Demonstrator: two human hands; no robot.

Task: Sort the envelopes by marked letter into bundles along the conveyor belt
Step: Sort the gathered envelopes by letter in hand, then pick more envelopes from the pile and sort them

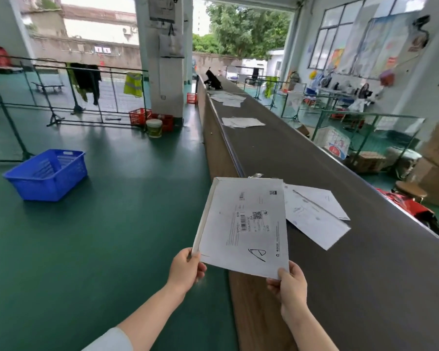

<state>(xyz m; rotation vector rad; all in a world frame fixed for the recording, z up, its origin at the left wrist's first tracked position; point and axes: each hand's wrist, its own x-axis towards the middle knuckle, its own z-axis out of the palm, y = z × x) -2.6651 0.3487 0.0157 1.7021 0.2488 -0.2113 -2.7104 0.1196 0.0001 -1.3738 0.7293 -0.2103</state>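
Note:
I hold a stack of white envelopes (243,224) in front of me, over the left edge of the dark conveyor belt (365,249). The top envelope bears a printed label and a hand-drawn letter A near its lower edge. My left hand (185,268) grips the stack's lower left corner. My right hand (289,282) pinches the lower right corner, thumb on top. Two white envelopes (314,214) lie loosely overlapped on the belt just right of the stack. Farther along the belt lie another bundle (242,122) and, beyond it, a third bundle (227,98).
The belt has a brown side panel (218,148) along its left. A blue plastic basket (47,173) stands on the green floor to the left. Red crates (140,116) and a bucket (153,127) sit by a pillar. Cardboard boxes (436,168) and metal racks crowd the right side.

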